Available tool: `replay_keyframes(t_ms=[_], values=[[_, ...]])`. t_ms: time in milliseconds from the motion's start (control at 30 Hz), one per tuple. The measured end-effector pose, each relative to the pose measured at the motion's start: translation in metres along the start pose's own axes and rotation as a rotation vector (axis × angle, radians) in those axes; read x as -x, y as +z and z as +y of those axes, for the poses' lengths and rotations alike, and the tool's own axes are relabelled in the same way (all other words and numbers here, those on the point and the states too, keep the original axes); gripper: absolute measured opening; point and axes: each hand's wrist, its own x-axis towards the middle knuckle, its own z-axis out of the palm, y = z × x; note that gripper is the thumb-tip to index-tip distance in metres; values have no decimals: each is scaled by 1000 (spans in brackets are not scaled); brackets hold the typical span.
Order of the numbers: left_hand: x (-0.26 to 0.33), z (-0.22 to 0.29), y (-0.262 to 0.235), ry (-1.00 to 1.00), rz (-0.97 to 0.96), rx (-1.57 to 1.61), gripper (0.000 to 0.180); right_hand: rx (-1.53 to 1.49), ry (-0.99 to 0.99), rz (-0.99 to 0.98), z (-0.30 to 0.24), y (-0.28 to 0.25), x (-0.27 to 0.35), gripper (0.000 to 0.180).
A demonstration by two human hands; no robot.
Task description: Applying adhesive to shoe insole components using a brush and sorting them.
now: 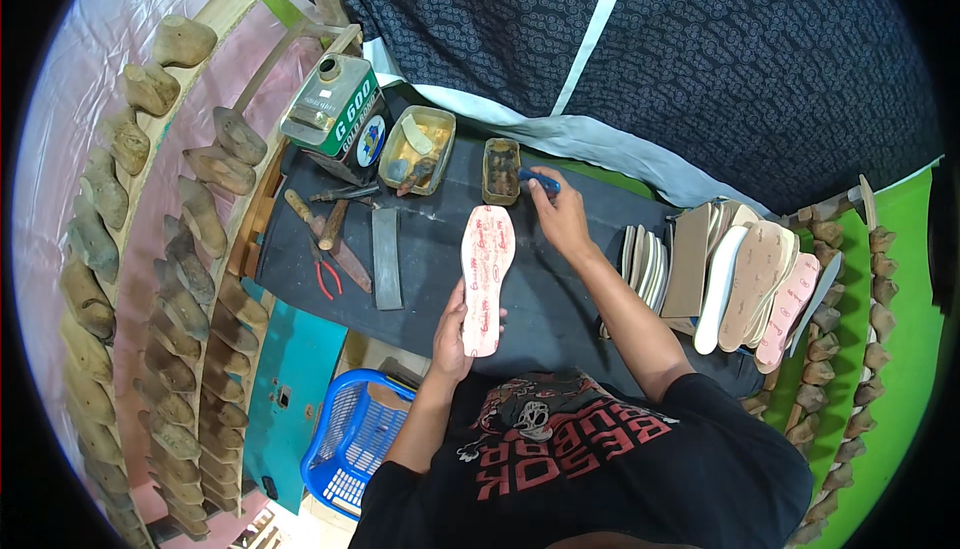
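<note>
My left hand (452,337) grips a pale pink insole (486,274) with red print by its heel end, holding it up above the dark worktop. The insole's toe end points away from me. My right hand (562,217) is closed on the blue handle of a brush (540,181). The brush's head reaches into a small rectangular tin (488,177) with dark, crusted insides, so its bristles are hidden. To the left of that tin stands a larger tub (447,164) holding a pale scrap and some dark lumps.
A metal can (322,114) stands at the back left. Nearer lie red-handled pliers (327,277), wooden-handled tools (333,225) and a grey flat bar (387,259). Insole stacks (700,259) stand at right. Racks of wooden shoe lasts (205,169) flank the table; a blue basket (350,439) sits below.
</note>
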Motion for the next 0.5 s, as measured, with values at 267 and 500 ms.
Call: replay_keyframes(t_ms=[267, 500], values=[[-8, 9, 36, 52, -40, 65, 63, -619, 84, 63, 9, -27, 11, 29], [-5, 9, 67, 73, -100, 88, 64, -924, -58, 238, -15, -76, 58, 21]])
